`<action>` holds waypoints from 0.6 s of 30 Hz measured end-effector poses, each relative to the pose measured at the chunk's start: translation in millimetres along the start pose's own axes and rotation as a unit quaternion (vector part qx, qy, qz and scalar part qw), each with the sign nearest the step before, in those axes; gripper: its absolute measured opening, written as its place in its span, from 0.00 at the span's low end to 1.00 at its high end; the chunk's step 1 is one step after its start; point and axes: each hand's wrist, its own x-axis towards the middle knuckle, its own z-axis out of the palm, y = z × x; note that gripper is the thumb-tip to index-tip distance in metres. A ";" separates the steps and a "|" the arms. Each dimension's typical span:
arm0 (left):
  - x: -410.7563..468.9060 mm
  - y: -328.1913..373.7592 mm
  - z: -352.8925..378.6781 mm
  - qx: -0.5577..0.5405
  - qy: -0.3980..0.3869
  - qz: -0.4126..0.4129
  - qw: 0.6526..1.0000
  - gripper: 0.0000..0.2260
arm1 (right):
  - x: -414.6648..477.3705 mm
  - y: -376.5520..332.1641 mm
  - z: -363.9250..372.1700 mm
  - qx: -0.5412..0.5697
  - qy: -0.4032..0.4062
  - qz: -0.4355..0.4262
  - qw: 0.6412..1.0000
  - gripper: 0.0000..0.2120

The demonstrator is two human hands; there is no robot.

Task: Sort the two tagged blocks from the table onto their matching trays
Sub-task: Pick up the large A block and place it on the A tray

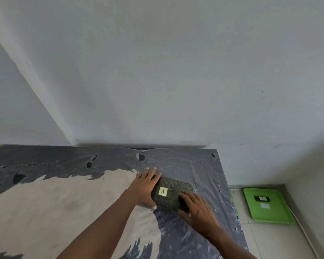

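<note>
Left fingers (153, 173) spread and laid flat along the far-left end of the block (173, 195), thumb tucked at its near-left corner. Right fingers (185, 200) curled over the near-right corner, tips pressed on the top face. Clamped between the two: left hand (145, 187) on one end, right hand (200, 212) on the other, both gripping the block. Whether lifted clear or resting on the surface (45, 202), hard to tell from this angle; seemingly still resting.

Dark, patterned, rectangular, lying flat with its long side angled toward the far-right corner of the surface. On its top face, toward the left end, a small yellow tag (163, 191) marked "A". Placed in the right half of the surface, nearer the right edge than the left, well short of the far edge.

Covered by a torn grey plastic sheet (195, 165), worn away over the left and near parts to bare pale board. Pushed against a white wall (157, 71) along the far edge.

Beyond the right edge, down on the tiled floor (260, 240), a green tray (281, 214) lying by the wall. On the tray, a small dark block (261, 198) toward its far end and a pale label (265, 206) just nearer; markings too small to read.
</note>
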 end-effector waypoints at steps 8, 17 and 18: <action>6.4 19.7 0.0 0.063 0.106 0.081 0.989 0.48 | -20.6 36.4 -18.1 0.011 -0.017 0.050 0.999 0.38; 27.6 115.2 2.5 0.091 0.168 0.031 0.981 0.55 | -28.8 105.8 -56.4 -0.027 -0.046 0.054 0.997 0.50; 31.3 130.2 3.1 0.084 0.167 0.021 0.982 0.55 | -33.6 119.9 -61.4 -0.031 -0.049 0.047 0.997 0.50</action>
